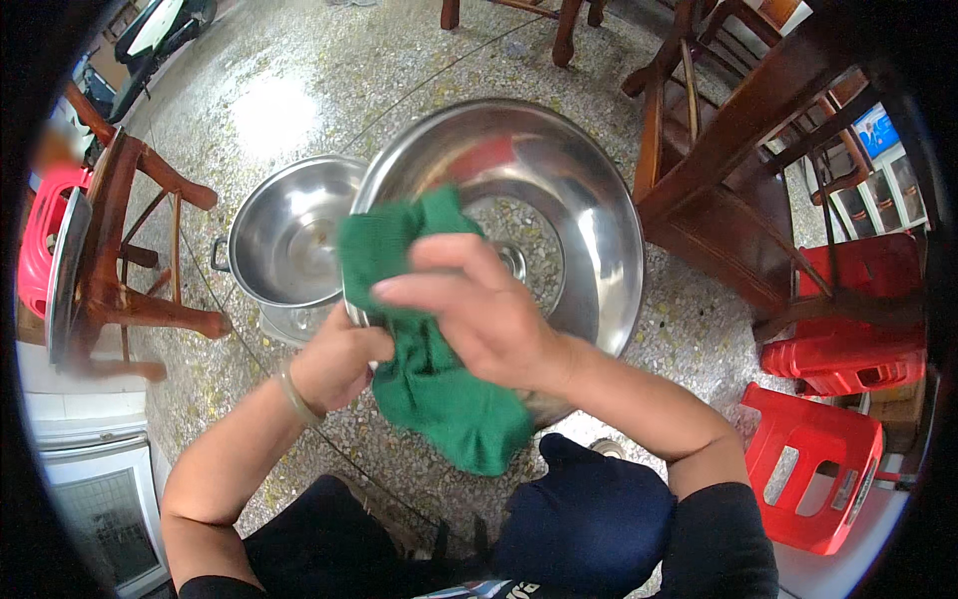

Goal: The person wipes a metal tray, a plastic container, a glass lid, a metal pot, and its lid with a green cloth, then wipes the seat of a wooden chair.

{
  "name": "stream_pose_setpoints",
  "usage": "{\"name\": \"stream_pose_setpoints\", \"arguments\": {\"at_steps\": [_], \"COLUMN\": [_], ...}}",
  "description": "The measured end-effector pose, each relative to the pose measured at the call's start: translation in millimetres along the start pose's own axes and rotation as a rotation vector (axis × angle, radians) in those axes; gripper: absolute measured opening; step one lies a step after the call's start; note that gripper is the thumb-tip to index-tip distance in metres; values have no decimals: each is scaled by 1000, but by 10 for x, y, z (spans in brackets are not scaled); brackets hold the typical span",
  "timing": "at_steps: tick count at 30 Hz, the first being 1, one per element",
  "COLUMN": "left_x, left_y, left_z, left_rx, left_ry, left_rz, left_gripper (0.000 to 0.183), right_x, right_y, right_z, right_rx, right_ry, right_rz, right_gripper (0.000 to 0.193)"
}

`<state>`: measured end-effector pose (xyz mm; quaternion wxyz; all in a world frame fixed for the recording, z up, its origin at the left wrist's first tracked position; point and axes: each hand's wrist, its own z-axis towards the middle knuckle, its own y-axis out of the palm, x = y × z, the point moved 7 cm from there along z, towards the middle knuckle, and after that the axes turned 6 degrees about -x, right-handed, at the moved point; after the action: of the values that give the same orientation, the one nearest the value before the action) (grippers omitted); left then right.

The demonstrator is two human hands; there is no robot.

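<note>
In the head view, a person's blurred right hand [489,324], fingers parted, crosses green cloth [454,404] at the frame's center, over a wide steel basin [611,230]. The left hand [337,361] curls at the cloth's left edge, its exact grip unclear. A steel pot [261,235] sits center left.

Near the frame's centre, your left hand [344,359] touches a green cloth [449,394] overlapping the wide steel basin [604,235], your blurred right hand [494,319] over it.

Right hand [489,319] a blur, lower-left rim of the larger basin [607,230] out of sight behind green cloth [459,414]
</note>
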<state>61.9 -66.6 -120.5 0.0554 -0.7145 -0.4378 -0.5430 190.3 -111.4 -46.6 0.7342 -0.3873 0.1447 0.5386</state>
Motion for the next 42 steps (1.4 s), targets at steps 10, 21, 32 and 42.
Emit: {"name": "stream_pose_setpoints", "arguments": {"at_steps": [10,21,32,42], "left_x": [260,446,879,727], "left_y": [4,-240,307,-749], "left_z": [-209,-172,-74,272], "left_rx": [59,183,-157,16], "left_ry": [49,212,386,216], "left_rz": [30,130,221,-18], "left_gripper": [51,42,65,52], "right_x": [1046,498,-122,473], "right_y": [-983,326,-515,-1764], "right_z": [159,-830,-352,-1439], "right_rx": [213,-381,-74,1024], "right_ry": [271,445,149,374], "right_rz": [-1088,183,-227,691], "right_gripper": [52,55,67,71]}}
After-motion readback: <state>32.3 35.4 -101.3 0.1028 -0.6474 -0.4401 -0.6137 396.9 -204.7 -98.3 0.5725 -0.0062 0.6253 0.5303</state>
